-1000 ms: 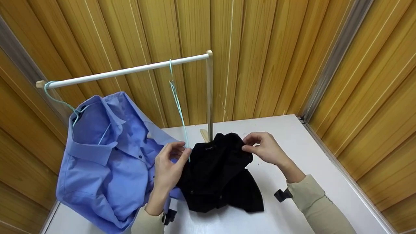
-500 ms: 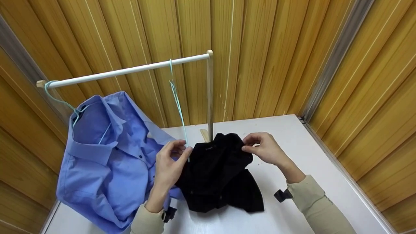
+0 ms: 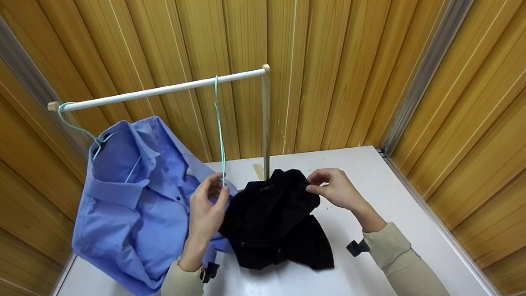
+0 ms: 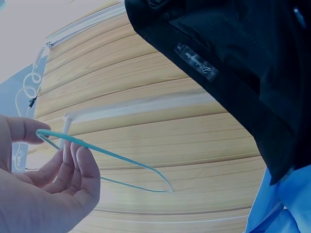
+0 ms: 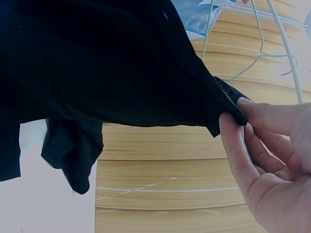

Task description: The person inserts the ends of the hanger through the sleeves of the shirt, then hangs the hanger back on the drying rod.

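In the head view my left hand [image 3: 207, 209] pinches the lower end of a thin teal wire hanger [image 3: 220, 135], which hangs from the rack's bar. The left wrist view has the hanger's bent corner between thumb and fingers. A black garment [image 3: 271, 222] with a sewn-in label [image 4: 196, 61] is held up just right of that hand; whether it is a shirt or trousers I cannot tell. Its upper right edge is pinched by my right hand [image 3: 337, 187], thumb against fingers. The hanger is outside the garment, apart from its label edge in the left wrist view.
A blue button-up shirt [image 3: 131, 205] hangs on another teal hanger [image 3: 80, 127] at the left of the white rack bar [image 3: 164, 89]. The rack's upright post [image 3: 266, 123] stands behind the black garment. Wood-look panels [image 3: 328, 82] wall in the white table [image 3: 361, 172].
My left hand has moved a little left, away from the black garment, bringing the hanger's lower end with it. The right hand and the garment are nearly still.
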Tool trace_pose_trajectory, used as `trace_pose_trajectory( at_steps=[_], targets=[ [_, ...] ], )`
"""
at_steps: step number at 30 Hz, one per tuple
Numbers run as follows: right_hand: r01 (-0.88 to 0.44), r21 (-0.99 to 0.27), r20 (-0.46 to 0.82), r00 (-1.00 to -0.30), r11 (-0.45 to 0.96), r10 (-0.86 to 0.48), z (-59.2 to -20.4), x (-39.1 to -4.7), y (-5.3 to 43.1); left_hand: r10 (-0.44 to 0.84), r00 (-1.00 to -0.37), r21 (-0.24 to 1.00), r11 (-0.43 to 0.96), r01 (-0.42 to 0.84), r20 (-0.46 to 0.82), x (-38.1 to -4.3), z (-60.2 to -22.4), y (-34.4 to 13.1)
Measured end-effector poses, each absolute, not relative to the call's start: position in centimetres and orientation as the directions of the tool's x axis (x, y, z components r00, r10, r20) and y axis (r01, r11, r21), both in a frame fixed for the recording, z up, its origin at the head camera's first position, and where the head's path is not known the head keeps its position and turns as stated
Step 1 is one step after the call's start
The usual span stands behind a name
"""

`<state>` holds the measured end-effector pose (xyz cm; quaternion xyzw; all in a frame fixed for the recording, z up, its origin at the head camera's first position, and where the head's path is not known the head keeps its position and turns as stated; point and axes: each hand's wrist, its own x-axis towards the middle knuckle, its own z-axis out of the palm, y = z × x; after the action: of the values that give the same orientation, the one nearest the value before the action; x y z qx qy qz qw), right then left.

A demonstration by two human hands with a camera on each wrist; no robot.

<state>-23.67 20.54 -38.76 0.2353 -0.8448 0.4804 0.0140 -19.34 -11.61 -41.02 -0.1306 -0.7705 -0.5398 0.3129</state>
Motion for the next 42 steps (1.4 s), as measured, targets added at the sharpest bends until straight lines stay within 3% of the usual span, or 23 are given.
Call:
trace_pose_trajectory(
  at_steps=[19, 26, 31, 38, 42],
  targets=[
    [-0.424, -0.801, 0.264, -0.884, 0.424, -0.385, -39.0, -23.7, 20.6, -0.198, -0.67, 0.663, 0.494, 0.562, 0.715, -20.0, -41.3, -13.0],
    [-0.428, -0.796, 0.267, -0.883, 0.428, -0.387, -39.1, -23.8, 20.6, -0.19, -0.664, 0.657, 0.484, 0.578, 0.723, -20.1, -41.1, -13.2],
    [-0.437, -0.789, 0.276, -0.88, 0.432, -0.386, -39.0, -23.8, 20.6, -0.193, -0.72, 0.715, 0.436, 0.546, 0.667, -19.4, -39.7, -13.2],
    [-0.442, -0.788, 0.281, -0.878, 0.428, -0.388, -39.1, -23.9, 20.7, -0.158, -0.859, 0.85, 0.312, 0.425, 0.487, -18.1, -36.8, -13.5],
    [-0.443, -0.792, 0.282, -0.876, 0.42, -0.392, -39.0, -23.8, 20.7, -0.135, -0.904, 0.894, 0.264, 0.362, 0.406, -18.1, -36.4, -13.9]
  ],
)
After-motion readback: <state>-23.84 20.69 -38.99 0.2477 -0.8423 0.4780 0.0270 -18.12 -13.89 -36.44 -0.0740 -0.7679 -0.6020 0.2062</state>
